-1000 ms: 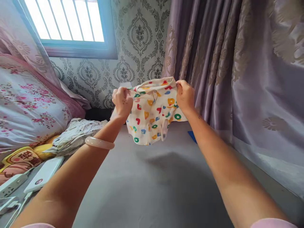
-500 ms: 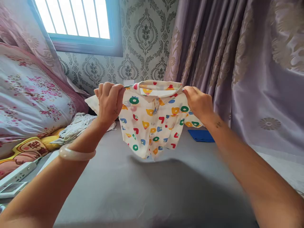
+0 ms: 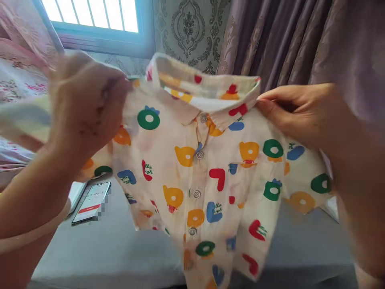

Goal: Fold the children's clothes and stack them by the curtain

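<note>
“While we call it from the head view, the cream button-front cloth shirt (image 3: 180, 178), scattered with green, yellow, red and blue shapes, hangs in mid-air between our hands. Where are our fingers?”

“Our bare left hand (image 3: 87, 100) is curled on one shoulder, blurred, its fingertips turned away, so we can't tell how much cloth it has. Our bare right hand (image 3: 303, 110) has thumb and finger pinched on the other shoulder, right at the base of the stand-up cream collar (image 3: 180, 68).”

“Narrow pinch, that! What's our danger?”

“Slippage, we reckon: with so little fabric between those right fingertips, a sharp shake could pull it free, and that side would flop. Haul outward too hard and we could strain the collar and the small round grey buttons (image 3: 196, 194), where the front puckers.”

“And down below?”

“The tail runs out of the bottom of our view, so we can't see if it meets the smooth grey sheet (image 3: 132, 249). If it does, dragging could crease it.”

“Eyes left, too: a slim phone with a lit white screen (image 3: 92, 200) lies on that sheet, and the loose printed sleeve (image 3: 102, 170) shows near it!”

“Depth we can't judge, but a low swing of that sleeve could knock it.”
</note>
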The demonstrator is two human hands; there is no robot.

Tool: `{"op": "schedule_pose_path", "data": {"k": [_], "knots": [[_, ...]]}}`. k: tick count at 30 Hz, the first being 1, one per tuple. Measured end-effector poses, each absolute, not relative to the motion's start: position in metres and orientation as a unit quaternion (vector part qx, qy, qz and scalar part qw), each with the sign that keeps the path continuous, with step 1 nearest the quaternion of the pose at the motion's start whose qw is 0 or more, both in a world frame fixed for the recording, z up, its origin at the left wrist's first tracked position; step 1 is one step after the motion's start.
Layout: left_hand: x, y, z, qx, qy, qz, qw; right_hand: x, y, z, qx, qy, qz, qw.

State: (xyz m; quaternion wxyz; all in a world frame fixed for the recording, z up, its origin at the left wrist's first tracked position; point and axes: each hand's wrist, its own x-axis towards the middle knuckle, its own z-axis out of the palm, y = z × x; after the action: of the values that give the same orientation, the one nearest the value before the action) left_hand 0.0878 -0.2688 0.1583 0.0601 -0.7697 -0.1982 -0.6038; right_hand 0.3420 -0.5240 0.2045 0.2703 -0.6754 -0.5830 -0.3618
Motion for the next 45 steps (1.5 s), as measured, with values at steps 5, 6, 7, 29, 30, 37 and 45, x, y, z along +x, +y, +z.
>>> {"op": "schedule_pose_path", "data": {"k": [5,6,7,29,30,37,45], "knots": [[0.151,-0.2,0.116,-0.868,-0.171,-0.465,0.043,0.407,-0.456,0.151,-0.721,-0.624,-0.196,0.228],[0.165,-0.185,0.097,-0.887,-0.188,-0.42,0.03,0.422,-0.441,0.134,-0.732,-0.629,-0.165,0.201],[0.18,-0.17,0.077,-0.907,-0.197,-0.371,0.011,0.436,-0.427,0.115,-0.742,-0.632,-0.142,0.175],[0.338,-0.084,-0.15,-0.92,-0.349,-0.178,0.013,0.569,-0.295,-0.118,-0.846,-0.531,-0.052,-0.01],[0.342,-0.081,-0.15,-0.921,-0.355,-0.163,0.005,0.572,-0.293,-0.122,-0.846,-0.531,-0.048,-0.002],[0.371,-0.06,-0.131,-0.918,-0.375,-0.029,-0.124,0.595,-0.271,-0.133,-0.861,-0.481,0.09,0.139],[0.391,-0.076,-0.146,-0.909,-0.35,-0.123,-0.192,0.581,-0.243,-0.148,-0.854,-0.477,0.086,0.188]]}}
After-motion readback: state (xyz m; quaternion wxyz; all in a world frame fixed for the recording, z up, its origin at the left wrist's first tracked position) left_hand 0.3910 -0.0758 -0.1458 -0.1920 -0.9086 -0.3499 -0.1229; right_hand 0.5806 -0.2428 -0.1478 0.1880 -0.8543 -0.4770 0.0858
